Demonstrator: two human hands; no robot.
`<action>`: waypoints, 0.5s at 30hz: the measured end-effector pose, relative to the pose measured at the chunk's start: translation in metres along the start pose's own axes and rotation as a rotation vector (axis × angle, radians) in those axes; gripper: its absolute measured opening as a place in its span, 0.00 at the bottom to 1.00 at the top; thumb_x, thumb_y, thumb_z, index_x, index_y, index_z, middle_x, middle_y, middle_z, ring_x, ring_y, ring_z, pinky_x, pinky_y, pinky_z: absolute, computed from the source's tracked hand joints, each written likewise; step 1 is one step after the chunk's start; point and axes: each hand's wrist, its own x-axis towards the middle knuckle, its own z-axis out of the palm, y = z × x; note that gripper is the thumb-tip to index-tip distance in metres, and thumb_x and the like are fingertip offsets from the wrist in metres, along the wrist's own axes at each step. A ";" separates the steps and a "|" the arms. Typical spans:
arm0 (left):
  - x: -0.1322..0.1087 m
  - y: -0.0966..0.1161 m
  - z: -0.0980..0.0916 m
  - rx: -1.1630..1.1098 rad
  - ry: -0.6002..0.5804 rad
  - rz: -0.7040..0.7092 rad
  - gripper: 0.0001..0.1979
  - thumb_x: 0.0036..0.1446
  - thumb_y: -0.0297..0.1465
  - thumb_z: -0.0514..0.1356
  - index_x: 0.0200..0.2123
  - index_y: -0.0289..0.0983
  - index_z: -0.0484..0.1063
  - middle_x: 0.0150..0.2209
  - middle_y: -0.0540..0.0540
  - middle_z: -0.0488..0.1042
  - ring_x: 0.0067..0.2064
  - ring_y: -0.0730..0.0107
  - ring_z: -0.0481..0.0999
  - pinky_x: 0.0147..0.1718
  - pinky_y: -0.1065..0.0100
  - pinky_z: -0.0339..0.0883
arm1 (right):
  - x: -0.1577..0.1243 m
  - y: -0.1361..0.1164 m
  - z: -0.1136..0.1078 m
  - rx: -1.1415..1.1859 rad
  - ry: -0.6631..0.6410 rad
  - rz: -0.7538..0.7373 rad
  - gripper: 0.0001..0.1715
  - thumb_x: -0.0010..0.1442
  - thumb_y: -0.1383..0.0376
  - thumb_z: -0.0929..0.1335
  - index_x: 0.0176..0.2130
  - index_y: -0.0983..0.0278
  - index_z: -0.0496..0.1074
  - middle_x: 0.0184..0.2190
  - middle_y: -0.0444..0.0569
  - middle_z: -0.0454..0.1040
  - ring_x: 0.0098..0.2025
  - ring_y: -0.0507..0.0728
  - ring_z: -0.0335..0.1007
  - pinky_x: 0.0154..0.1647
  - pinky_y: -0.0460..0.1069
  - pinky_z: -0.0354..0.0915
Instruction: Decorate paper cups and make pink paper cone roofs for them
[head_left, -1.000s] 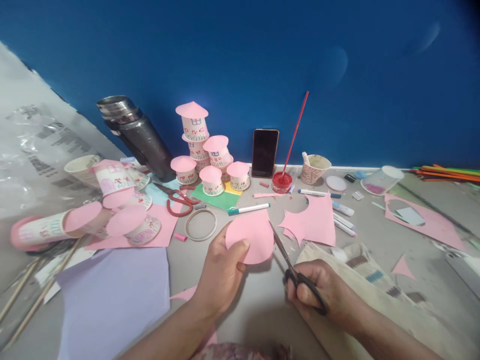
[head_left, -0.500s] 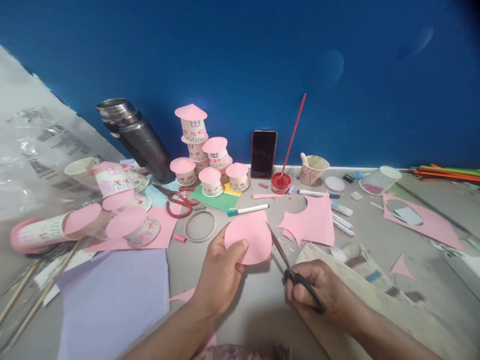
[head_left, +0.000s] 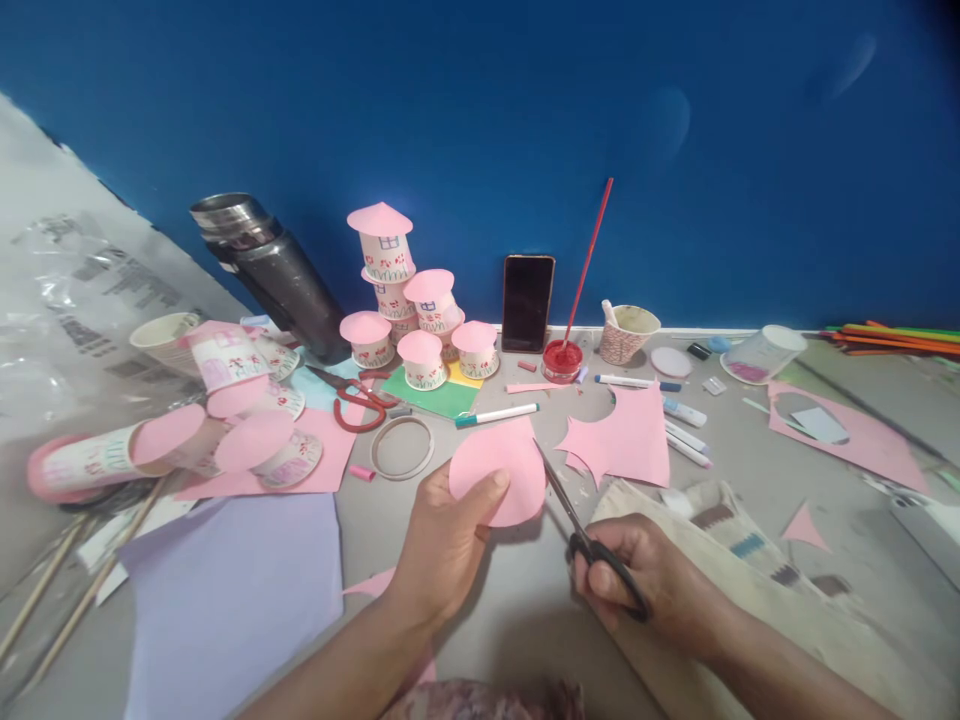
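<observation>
My left hand (head_left: 446, 540) pinches a rounded piece of pink paper (head_left: 517, 475), thumb on top and the other fingers hidden beneath. One corner of the paper still points up at its top right edge. In my right hand (head_left: 637, 575) are black-handled scissors (head_left: 574, 510), fingers through the loops. Their blades point up and left, with the tips close to the paper's right edge; whether they touch it I cannot tell. Beyond lies a cut pink sheet (head_left: 630, 440) with curved notches. A green-capped marker (head_left: 499, 415) rests just behind the held paper.
Decorated paper cups with pink cone roofs (head_left: 386, 250) are stacked at the back. Nearby are a black flask (head_left: 277, 280), red-handled scissors (head_left: 360, 405), a tape roll (head_left: 403, 447), a phone (head_left: 528, 303) and a red paint pot (head_left: 562, 362). Purple paper (head_left: 240, 600) lies left, a cloth (head_left: 675, 580) right.
My left thumb has slid slightly right and up on the pink paper. The scissors stay beside its edge, nearly unmoved. The whole view has shifted a little.
</observation>
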 end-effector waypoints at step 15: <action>-0.001 0.001 0.004 0.019 0.018 -0.005 0.20 0.54 0.33 0.72 0.50 0.35 0.80 0.40 0.43 0.85 0.44 0.54 0.83 0.48 0.53 0.78 | 0.001 0.002 0.000 0.011 -0.015 0.001 0.44 0.46 0.27 0.71 0.25 0.65 0.72 0.15 0.44 0.67 0.19 0.49 0.54 0.21 0.46 0.50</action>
